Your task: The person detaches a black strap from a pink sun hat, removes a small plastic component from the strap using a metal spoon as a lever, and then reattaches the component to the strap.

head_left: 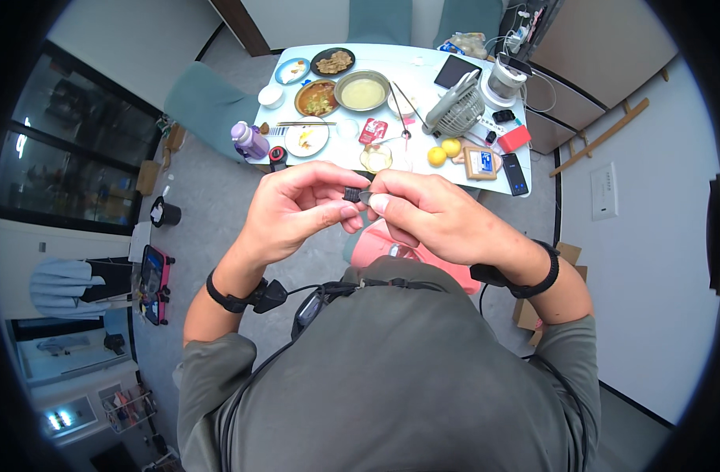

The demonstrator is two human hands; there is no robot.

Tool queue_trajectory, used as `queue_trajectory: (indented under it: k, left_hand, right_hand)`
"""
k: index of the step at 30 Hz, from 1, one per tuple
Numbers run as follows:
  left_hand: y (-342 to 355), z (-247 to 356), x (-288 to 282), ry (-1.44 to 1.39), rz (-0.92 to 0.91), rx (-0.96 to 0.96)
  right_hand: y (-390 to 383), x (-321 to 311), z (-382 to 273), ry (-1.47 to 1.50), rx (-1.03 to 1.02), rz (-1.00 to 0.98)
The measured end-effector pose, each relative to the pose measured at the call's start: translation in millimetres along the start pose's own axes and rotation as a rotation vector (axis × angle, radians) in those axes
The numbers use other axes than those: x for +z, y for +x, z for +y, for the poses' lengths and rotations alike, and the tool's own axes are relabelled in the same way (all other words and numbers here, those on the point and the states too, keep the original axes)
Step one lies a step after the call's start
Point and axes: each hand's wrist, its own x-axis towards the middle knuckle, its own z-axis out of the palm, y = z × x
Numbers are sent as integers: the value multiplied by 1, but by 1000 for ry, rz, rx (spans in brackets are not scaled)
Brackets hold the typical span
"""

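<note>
Grey floor (198, 228), white table (385, 58) with dishes (362, 93), both hands (293, 206) (432, 211) pinching a small dark object (352, 194)

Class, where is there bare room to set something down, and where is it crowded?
The table is barest at its far edge, between the dark plate and the tablet, though a small white scrap lies there. Bare grey floor shows between the left hand and the bin. It is crowded around the big bowl, fan and yellow fruits.

Fan (456, 112) (on table (391, 63)) behind fruits (437, 156)
</note>
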Motion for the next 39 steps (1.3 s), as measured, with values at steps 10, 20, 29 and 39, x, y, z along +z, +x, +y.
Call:
queue_trajectory:
  k: [10,20,29,39]
  left_hand:
    - [-4,4,8,189,37,123]
    - [5,10,14,916,-3,499]
    - [16,-2,13,998,-57,516]
    - [13,-8,8,404,-86,183]
  right_hand:
    - [-3,-4,-7,-66,43,-44]
    - [-3,-7,-8,-247,5,-7]
    - [6,-12,14,-351,63,-38]
    - [7,-16,38,24,-20,-188]
